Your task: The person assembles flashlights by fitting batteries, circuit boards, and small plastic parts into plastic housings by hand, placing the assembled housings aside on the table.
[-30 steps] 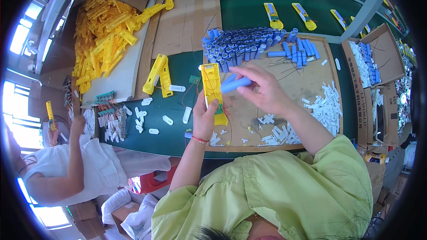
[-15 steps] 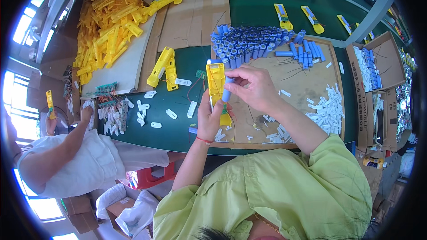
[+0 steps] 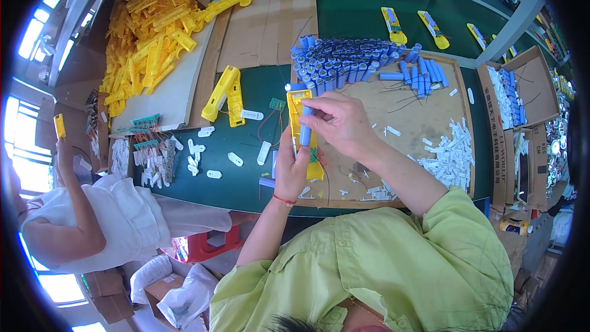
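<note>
My left hand [image 3: 290, 169] is wrapped round the lower part of a long yellow plastic housing [image 3: 294, 112], held upright over the edge of a brown board. Between the thumb and fingers of my right hand [image 3: 342, 120] is a blue cylindrical battery [image 3: 305, 134]. The battery lies lengthwise along the housing's right side; whether it is fully seated inside I cannot tell. A bit of green circuit board and thin red and black wires show below it. Two yellow housings [image 3: 225, 95] with a red wire lie to the left, beside a small green circuit board [image 3: 277, 104].
Blue batteries [image 3: 338, 64] are massed at the board's far side, small white plastic parts [image 3: 452, 154] at its right. A heap of yellow housings [image 3: 147, 37] fills a carton at far left. An open carton [image 3: 522, 86] stands right. A co-worker's hand [image 3: 63, 147] raises a yellow piece.
The battery in my right hand has come down and left against the housing. At left, the co-worker's arm has lifted off the table, and the yellow piece is now higher.
</note>
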The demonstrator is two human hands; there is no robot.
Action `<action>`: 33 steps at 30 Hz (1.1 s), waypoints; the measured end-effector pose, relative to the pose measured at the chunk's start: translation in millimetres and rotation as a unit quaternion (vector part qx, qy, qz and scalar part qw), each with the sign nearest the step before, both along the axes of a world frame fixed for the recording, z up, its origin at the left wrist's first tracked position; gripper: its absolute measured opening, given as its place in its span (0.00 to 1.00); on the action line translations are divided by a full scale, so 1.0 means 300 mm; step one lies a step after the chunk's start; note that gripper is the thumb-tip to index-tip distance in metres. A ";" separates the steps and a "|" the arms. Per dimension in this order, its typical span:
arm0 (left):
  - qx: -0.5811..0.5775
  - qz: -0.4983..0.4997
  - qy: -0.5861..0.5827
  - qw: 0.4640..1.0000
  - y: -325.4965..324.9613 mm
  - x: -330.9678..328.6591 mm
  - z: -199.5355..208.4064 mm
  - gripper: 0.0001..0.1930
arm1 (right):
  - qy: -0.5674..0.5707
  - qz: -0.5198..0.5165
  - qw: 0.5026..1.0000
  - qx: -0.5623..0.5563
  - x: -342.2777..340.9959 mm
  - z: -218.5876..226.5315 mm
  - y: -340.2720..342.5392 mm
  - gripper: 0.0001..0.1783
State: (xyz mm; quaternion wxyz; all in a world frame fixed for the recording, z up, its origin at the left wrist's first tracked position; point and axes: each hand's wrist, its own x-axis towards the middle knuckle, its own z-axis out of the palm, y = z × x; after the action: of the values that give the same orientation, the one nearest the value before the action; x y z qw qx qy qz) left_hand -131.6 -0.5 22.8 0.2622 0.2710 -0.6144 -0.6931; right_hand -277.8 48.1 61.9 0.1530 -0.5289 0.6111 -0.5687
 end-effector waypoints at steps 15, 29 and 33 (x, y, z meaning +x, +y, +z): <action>0.150 -0.018 0.045 0.987 0.017 0.016 0.023 0.17 | 0.108 -0.010 0.994 0.020 -0.017 -0.048 -0.013 0.16; 0.115 -0.004 -0.052 0.992 0.041 0.034 -0.040 0.09 | -0.265 0.066 0.958 0.091 0.029 -0.178 0.092 0.37; 0.175 0.061 -0.051 0.981 -0.026 0.058 -0.008 0.12 | -0.095 0.001 0.972 0.216 -0.185 -0.202 0.293 0.20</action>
State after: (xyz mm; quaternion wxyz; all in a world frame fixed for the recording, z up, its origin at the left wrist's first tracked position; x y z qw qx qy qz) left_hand -114.3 -8.2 20.5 0.2206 0.3850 -0.4785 -0.7577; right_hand -333.4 136.1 1.4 0.3214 -0.4274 0.7019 -0.4705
